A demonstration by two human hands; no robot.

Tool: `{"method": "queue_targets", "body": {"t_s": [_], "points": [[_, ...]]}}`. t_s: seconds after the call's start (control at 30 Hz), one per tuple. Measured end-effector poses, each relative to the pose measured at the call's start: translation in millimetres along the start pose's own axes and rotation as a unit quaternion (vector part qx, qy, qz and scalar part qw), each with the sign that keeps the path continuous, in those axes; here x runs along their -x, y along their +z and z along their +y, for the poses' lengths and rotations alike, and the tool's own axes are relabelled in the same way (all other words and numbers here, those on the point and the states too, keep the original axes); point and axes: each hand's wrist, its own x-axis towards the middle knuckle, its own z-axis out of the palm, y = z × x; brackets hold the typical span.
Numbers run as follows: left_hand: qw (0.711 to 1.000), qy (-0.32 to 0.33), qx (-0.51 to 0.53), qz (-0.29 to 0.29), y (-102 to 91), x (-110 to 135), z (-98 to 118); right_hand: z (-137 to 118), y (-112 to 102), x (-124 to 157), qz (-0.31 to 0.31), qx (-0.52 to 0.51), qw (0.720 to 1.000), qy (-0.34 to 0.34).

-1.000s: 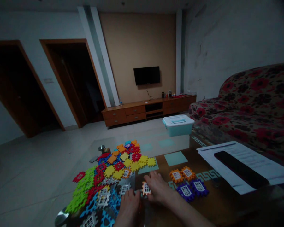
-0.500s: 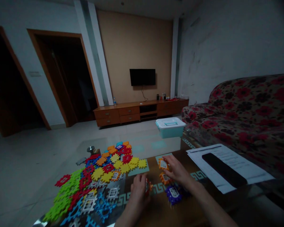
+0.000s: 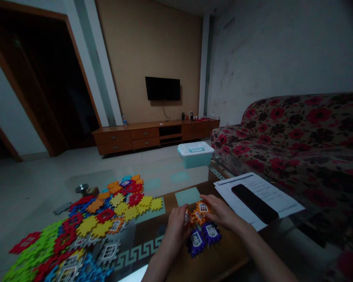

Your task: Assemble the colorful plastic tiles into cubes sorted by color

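My left hand and my right hand meet above a brown glass-topped coffee table. The left fingers grip the edge of an orange window-printed plastic tile. The right fingers hold a second orange window tile. The two tiles sit close together, partly hidden by my fingers. Just below them lie purple window tiles. To the left spreads a large joined sheet of multicoloured interlocking tiles, apart from both hands.
White papers with a black remote-like object lie to the right of my right hand. A lidded teal box stands at the far table end, near a small metal object. A floral sofa runs along the right.
My head has turned left. My hands have come together, bringing the orange tiles close to each other. My left hand has moved up and right, and the purple tiles now lie under the orange ones.
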Motion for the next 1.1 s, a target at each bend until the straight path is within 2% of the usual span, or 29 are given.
{"method": "queue_targets", "body": {"t_s": [0.13,0.33,0.87,1.1], "points": [[0.999,-0.005,-0.02,-0.039,6.3,-7.3,-3.8,-0.7,-2.9,2.9,-0.02,0.002,1.0,0.0],[0.997,-0.037,-0.018,-0.067,-3.3,-6.2,7.7,-8.3,-3.8,3.6,-0.046,-0.006,0.999,0.007],[0.997,-0.027,0.025,-0.063,-7.6,-3.8,12.0,-1.6,15.5,-4.4,-0.025,-0.041,0.999,-0.025],[0.996,-0.039,0.006,-0.076,-10.3,-5.2,16.7,-4.0,25.4,-9.5,-0.009,-0.007,1.0,0.014]]}}
